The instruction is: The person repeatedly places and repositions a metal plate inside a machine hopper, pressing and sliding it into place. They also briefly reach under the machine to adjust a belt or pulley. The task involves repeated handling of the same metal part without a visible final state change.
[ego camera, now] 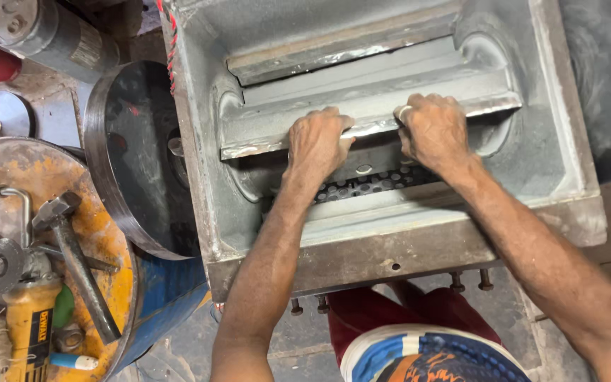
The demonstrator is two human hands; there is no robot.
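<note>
I look down into a grey steel machine housing (560, 127) with an open top. Inside lies a rotor with long flat blades (362, 99). My left hand (317, 143) curls over the edge of the front blade near its middle. My right hand (433, 127), a ring on one finger, grips the same blade edge further right. Below the blade a perforated screen (362, 185) shows between my forearms. Another blade (334, 49) sits higher at the back of the chamber.
A large steel flywheel (136, 155) hangs on the housing's left side. Left of it a rusty drum top (93, 212) carries a hammer (72, 255), a yellow angle grinder (22, 311) and a bent wrench (8, 194). Bolts (468, 283) stick out under the front wall.
</note>
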